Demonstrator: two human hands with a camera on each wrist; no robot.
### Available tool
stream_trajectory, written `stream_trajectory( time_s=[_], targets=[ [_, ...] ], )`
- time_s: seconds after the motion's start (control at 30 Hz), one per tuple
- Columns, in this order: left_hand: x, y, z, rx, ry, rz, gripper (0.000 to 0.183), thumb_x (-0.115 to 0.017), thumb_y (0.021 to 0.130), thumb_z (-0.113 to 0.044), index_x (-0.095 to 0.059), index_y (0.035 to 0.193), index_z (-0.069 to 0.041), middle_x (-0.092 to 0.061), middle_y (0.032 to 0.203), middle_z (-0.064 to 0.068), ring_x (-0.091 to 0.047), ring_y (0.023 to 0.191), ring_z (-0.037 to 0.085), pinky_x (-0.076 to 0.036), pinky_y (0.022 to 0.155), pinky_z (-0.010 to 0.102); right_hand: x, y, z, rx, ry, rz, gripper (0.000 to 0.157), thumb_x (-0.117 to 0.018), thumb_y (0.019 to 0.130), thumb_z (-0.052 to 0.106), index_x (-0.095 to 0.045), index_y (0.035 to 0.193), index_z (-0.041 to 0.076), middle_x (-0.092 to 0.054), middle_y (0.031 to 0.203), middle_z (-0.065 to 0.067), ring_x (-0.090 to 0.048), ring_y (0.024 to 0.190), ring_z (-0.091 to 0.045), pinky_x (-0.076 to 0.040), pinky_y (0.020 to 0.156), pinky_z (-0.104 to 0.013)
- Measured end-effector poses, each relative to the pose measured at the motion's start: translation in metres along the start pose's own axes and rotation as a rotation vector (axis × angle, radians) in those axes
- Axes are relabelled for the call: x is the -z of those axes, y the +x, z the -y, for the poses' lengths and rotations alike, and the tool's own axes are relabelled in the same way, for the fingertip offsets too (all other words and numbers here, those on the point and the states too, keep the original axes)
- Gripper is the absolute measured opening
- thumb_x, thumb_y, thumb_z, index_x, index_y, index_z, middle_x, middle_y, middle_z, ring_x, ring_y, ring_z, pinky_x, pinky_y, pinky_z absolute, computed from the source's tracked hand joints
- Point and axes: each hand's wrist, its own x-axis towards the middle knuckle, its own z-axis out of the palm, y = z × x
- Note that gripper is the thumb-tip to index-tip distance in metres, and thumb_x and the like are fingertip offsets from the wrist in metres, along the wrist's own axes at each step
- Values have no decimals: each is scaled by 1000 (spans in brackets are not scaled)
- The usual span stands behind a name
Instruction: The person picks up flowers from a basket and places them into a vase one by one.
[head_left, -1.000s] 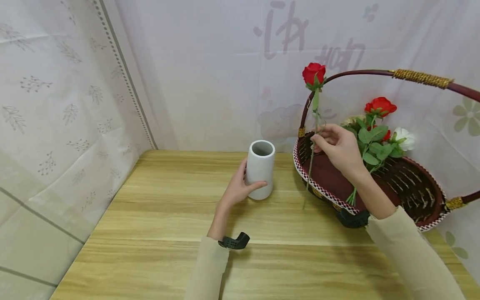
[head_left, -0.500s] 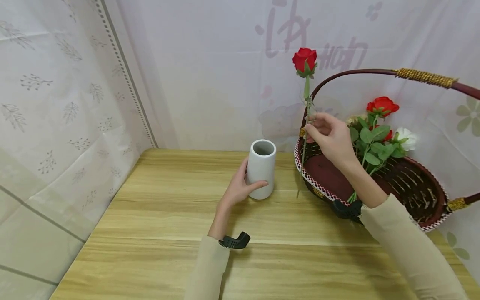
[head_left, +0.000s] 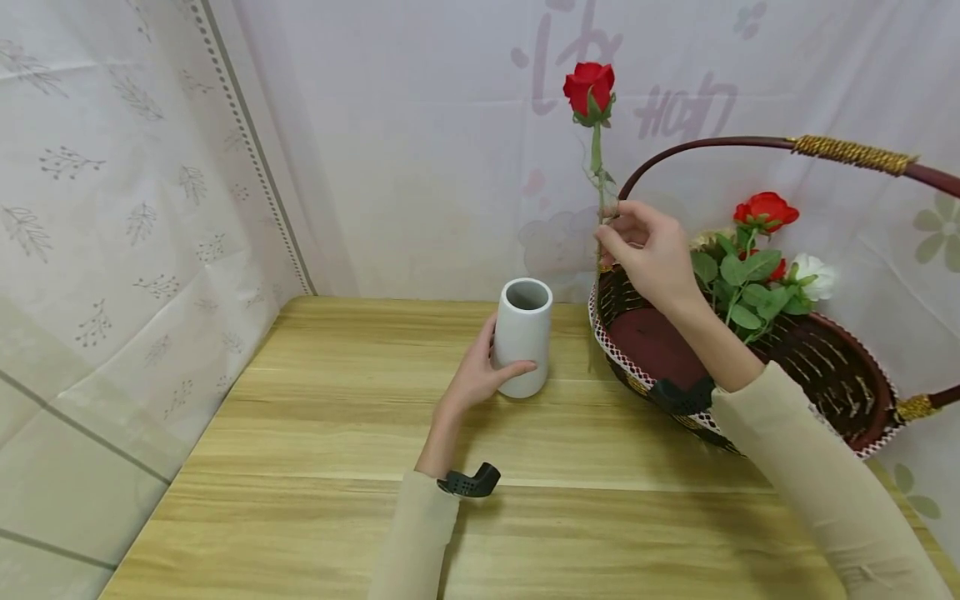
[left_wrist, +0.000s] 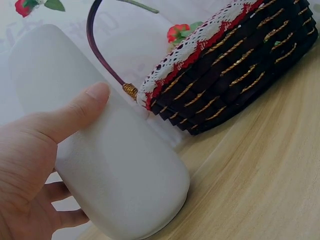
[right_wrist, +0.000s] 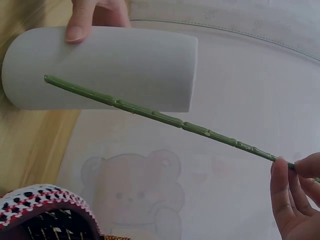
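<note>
A plain white vase (head_left: 523, 346) stands upright on the wooden table (head_left: 337, 417). My left hand (head_left: 477, 371) grips its left side, with the thumb across the front in the left wrist view. Up and to the right, my right hand (head_left: 652, 250) pinches a red rose (head_left: 589, 90) by its stem, between thumb and fingers. The bloom points up, and the green stem (right_wrist: 150, 114) hangs below the fingers, overlapping the vase in the right wrist view. The rose is held over the left end of a dark woven basket (head_left: 637, 379).
Inside the basket lie red roses (head_left: 765, 210), a white rose (head_left: 813, 277) and green leaves. Its tall arched handle (head_left: 847, 154), wrapped in gold cord, rises behind the right hand. Printed curtains (head_left: 420, 167) hang behind and at the left of the table.
My right hand has moved up and left with the red rose, lifting it higher and bringing it nearer the vase. My left hand and the vase have stayed in place.
</note>
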Motion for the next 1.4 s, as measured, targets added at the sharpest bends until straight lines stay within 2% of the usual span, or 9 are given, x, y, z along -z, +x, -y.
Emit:
stream_trajectory(
  time_s=[0.17,0.3,0.43,0.63,0.83,1.13,1.4],
  targets=[
    [0,1,0,-5,-6,0,91,-83,84,-9,-30,157,-12,-50,145,14,-52,128,32,-42,106,53,-3,11,7,26,-22,-12,24,-67,97,9,-68,119,-1,-70,87,-10,-65,61,-8,-49,52,-20],
    [-2,3,3,-12,-19,11,91,-84,83,-8,-31,157,-12,-50,143,14,-52,126,32,-42,106,53,-4,15,12,54,-37,-23,24,-67,98,11,-68,120,1,-70,88,-16,-66,61,-11,-49,53,-20],
    [-6,7,16,-29,-21,18,91,-84,83,-7,-31,156,-11,-50,143,15,-52,126,32,-41,106,54,-6,17,18,59,-57,-32,26,-67,98,12,-69,121,2,-71,90,-18,-66,62,-9,-49,54,-18],
    [-9,15,39,-23,1,8,92,-86,82,-16,-32,156,-23,-51,143,6,-52,127,25,-42,106,50,-9,24,27,65,-73,-47,27,-68,98,16,-69,122,4,-72,90,-13,-66,63,-7,-41,47,-20],
    [-5,12,40,-14,0,-5,95,-88,81,-19,-31,157,-29,-51,143,1,-53,126,22,-43,106,48,-20,37,41,81,-42,-38,27,-69,97,16,-70,122,5,-73,91,-14,-67,63,-7,-54,62,-19],
    [-2,11,39,0,16,-10,96,-87,82,-22,-29,157,-32,-50,143,1,-52,126,21,-43,106,48,-34,58,66,123,-4,-35,27,-69,97,14,-70,123,5,-73,93,-15,-67,65,-9,-52,59,-21],
    [-3,12,38,-28,7,-4,94,-87,81,-18,-31,156,-27,-51,142,3,-52,126,22,-42,107,47,-41,65,79,139,28,-33,27,-68,97,11,-69,123,4,-72,93,-16,-67,66,-14,-57,67,-24]
  ],
)
